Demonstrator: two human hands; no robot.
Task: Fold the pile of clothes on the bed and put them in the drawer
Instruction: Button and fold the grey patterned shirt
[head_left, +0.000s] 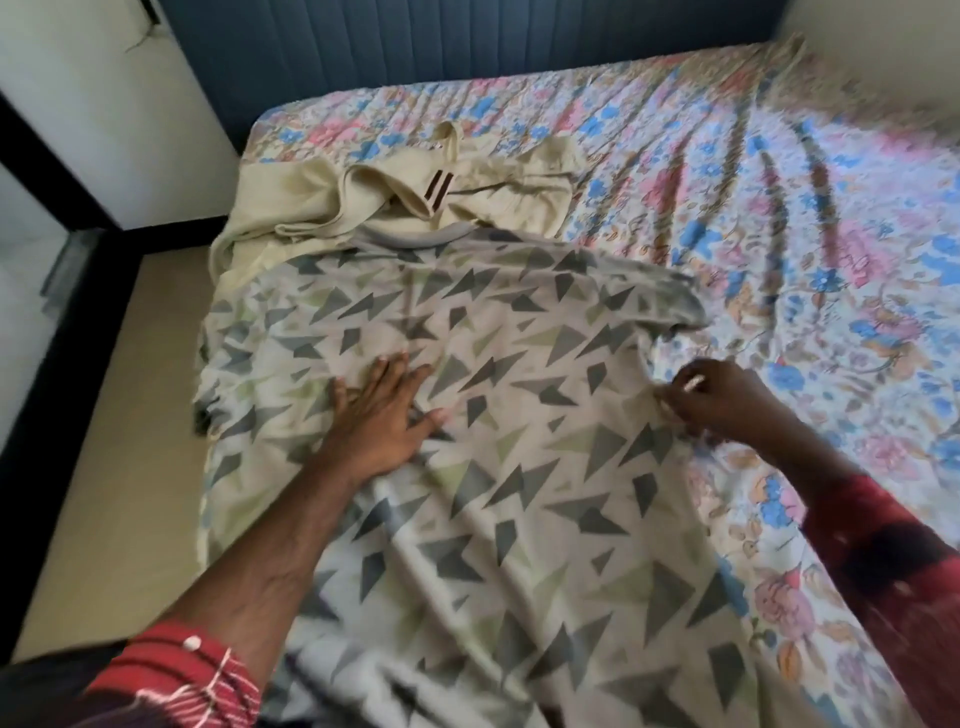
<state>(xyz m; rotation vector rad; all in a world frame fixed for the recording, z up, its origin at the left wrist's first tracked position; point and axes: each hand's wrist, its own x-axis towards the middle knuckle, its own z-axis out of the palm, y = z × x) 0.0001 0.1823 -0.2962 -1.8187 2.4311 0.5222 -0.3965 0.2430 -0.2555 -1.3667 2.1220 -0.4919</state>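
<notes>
A pale T-shirt with grey and green triangle shapes (519, 395) lies spread flat on the bed, collar toward the headboard. My left hand (384, 410) presses flat on its middle with straight, spread fingers. At the shirt's right side seam, below the sleeve, my right hand (722, 400) pinches the fabric edge. Beyond the collar lies a crumpled cream garment with dark stripes on its cuff (395, 202).
The bed has a floral quilt (779, 218) with wide bare room to the right. A blue padded headboard (467, 47) stands at the far end. Left of the bed run a strip of beige floor (104, 467) and a white cabinet (104, 104).
</notes>
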